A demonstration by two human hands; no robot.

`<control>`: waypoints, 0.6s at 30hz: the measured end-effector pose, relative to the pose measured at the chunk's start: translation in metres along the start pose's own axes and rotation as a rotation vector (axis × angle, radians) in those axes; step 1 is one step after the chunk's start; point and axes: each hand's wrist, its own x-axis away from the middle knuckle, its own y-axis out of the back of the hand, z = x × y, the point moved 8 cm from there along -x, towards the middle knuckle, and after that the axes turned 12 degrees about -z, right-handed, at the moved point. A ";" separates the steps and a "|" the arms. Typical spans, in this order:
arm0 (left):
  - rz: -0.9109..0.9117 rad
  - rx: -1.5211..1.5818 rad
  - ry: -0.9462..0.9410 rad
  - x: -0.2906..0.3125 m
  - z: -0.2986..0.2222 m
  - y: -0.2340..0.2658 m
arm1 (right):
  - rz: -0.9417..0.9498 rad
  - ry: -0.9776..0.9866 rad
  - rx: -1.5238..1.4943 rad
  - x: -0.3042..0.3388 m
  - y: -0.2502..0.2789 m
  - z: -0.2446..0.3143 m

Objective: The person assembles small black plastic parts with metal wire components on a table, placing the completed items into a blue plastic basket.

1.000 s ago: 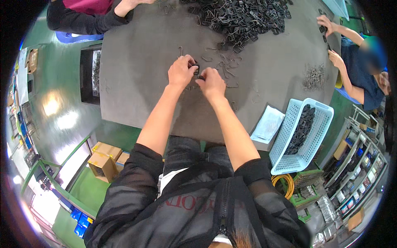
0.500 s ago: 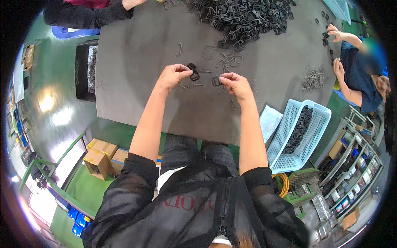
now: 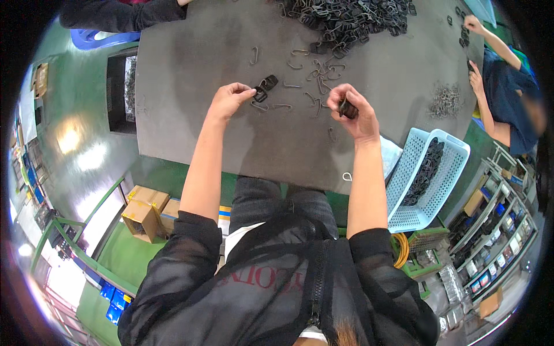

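Observation:
Over the grey table, my left hand [image 3: 229,100] pinches a black plastic buckle [image 3: 261,95] between thumb and fingertips. Just beyond it, touching or overlapping, is a second black piece [image 3: 270,81]; I cannot tell if the two are joined. My right hand [image 3: 359,114] is curled with its fingers closed round another black buckle [image 3: 347,108], partly hidden by the fingers. Between and beyond my hands lie several bent metal wire hooks [image 3: 321,74], a few of them close to my left fingertips.
A big heap of black buckles with hooks [image 3: 352,23] covers the table's far side. Small metal parts [image 3: 444,101] lie at the right. A light-blue basket [image 3: 424,216] of black pieces stands by the right edge. Co-workers' arms [image 3: 493,115] reach in at right and far left.
My right hand has moved right and turned, its fingers now curled round its buckle. My left hand has shifted slightly left with its buckle. The right co-worker's upper hand has moved.

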 end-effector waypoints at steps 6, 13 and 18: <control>0.371 0.204 -0.026 0.030 -0.019 -0.011 | 0.033 0.243 0.943 -0.030 -0.044 -0.019; 0.451 0.218 -0.103 0.055 -0.045 -0.001 | 0.280 0.203 1.178 -0.018 -0.093 -0.055; 0.480 0.330 -0.092 0.078 -0.054 0.004 | 0.269 0.231 0.986 0.010 -0.101 -0.053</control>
